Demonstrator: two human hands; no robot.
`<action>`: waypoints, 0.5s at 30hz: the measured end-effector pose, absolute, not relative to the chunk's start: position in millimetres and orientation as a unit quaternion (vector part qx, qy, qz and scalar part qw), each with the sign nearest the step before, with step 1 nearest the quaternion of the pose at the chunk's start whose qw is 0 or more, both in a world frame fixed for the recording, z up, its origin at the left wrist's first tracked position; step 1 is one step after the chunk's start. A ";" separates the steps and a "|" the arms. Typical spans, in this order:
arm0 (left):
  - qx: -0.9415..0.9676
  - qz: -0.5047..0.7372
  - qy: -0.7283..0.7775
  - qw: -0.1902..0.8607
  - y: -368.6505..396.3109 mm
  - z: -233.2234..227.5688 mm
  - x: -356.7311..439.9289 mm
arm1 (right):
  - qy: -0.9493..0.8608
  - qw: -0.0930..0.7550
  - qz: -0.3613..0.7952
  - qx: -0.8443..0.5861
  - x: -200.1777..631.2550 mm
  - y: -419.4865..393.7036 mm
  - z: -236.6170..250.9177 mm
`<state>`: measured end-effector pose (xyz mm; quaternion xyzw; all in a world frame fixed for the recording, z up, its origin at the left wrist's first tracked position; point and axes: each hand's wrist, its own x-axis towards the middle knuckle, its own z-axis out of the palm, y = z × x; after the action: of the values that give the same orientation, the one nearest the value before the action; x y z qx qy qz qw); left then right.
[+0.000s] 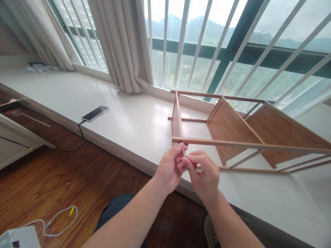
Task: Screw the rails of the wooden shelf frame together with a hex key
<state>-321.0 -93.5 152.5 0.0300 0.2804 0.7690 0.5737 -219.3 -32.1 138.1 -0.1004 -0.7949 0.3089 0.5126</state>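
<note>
— Hands' status? 
— Left hand (170, 167) and right hand (204, 172) pinched one small screw (184, 151) at the ledge (124, 120) front edge.
— Progress? 
— Wooden rack (232, 134) lay framed; screw not yet fitted.

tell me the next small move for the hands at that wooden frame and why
Probably bring the small metal piece up to the front rail of the wooden frame. Both the left hand and the right hand pinch it just below the rail's left corner, so only a short lift seems needed.
</note>
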 end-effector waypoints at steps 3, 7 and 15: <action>0.029 0.767 0.297 0.568 -93.7 152.0 -320.8 | -0.800 0.496 0.322 -0.105 -219.9 -34.8 139.8; 0.038 0.770 0.311 0.555 -94.1 150.6 -320.1 | -0.801 0.490 0.325 -0.109 -219.9 -34.6 139.5; 0.057 0.770 0.326 0.545 -94.4 151.9 -320.8 | -0.806 0.496 0.306 -0.102 -216.9 -31.4 138.6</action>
<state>-320.8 -94.4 151.9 0.0566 0.3265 0.7701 0.5451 -216.9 -31.4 138.6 -0.1021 -0.8060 0.3064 0.4960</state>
